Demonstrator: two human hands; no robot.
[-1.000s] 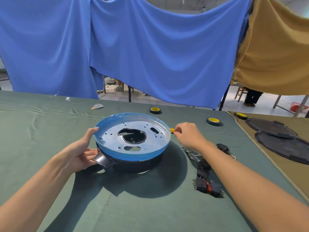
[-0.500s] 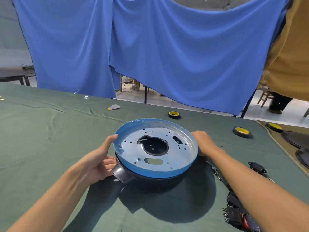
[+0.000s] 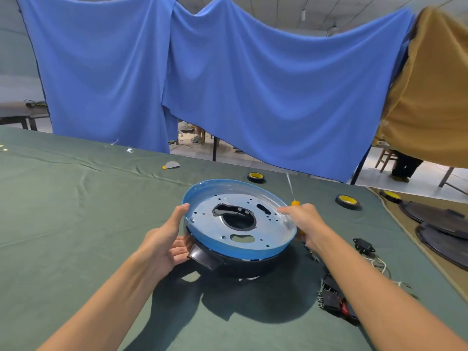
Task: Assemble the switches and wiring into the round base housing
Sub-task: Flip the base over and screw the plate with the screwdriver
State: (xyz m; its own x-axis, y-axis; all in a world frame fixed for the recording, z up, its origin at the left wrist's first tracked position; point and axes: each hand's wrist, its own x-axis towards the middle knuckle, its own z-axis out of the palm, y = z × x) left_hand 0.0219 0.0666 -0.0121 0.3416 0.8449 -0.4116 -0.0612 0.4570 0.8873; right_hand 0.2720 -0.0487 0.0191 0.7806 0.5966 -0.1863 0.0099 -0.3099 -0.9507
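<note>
Your left hand grasps the round base housing at its left side, thumb on the blue rim, likely to steady it on the green cloth. Your right hand is wrapped round a yellow-handled screwdriver, shaft pointing up, beside the right rim. The switches and wiring lie loose just right of the housing. No writing is legible.

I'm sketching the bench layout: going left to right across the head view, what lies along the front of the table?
left hand → round base housing → right hand holding a screwdriver → black socket → black round lids
</note>
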